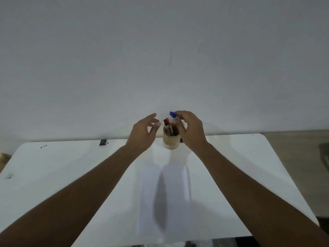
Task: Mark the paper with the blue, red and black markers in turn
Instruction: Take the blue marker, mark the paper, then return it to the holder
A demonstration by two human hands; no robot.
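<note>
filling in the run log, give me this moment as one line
stage: blue pick | right hand: gripping blue marker over cup | left hand: open beside cup | red, black markers: in cup | paper: unmarked

A white table with rounded corners is set against a pale wall. A wooden cup stands near the far edge, at the middle. A sheet of white paper is laid flat in front of the cup, reaching towards the near edge. A small black clip is seen at the far edge, left of the cup. A small grey item lies by the left edge.
</note>
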